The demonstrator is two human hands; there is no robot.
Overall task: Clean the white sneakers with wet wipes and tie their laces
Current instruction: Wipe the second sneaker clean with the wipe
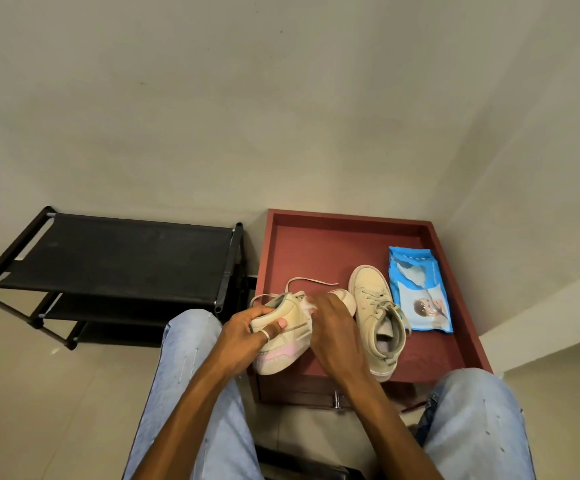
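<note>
**Inspector A:** State of the fingers, left side?

**Inspector B:** The left hand (247, 332) is closed round the heel end of the held sneaker (293, 318). Its fingers (264, 310) are curled over the collar, and the thumb, bearing a ring, is pressed on the side.

**Inspector A:** Right side?

**Inspector B:** The right hand (330, 327) is laid over the front of the same sneaker, fingers bent narrow. A wet wipe (307, 304) is held beneath them against the upper, and only a white wisp of it is seen.

**Inspector A:** Position of the articles?

**Inspector B:** The held sneaker is found at centre frame, tipped on its side over the near left corner of the red table (316, 244). Contact with the table cannot be told. A loose lace (311, 280) trails above it. The second sneaker (375, 306) stands upright just right of the right hand, toe pointing up the frame. The pack of wipes (420, 292) lies flat beside it, further right.

**Inspector A:** Edges and room?

**Inspector B:** A raised rim is noted on three sides of the table. Bare surface is recorded across its upper half. A black shoe rack (125, 251) stands close at the left.
</note>
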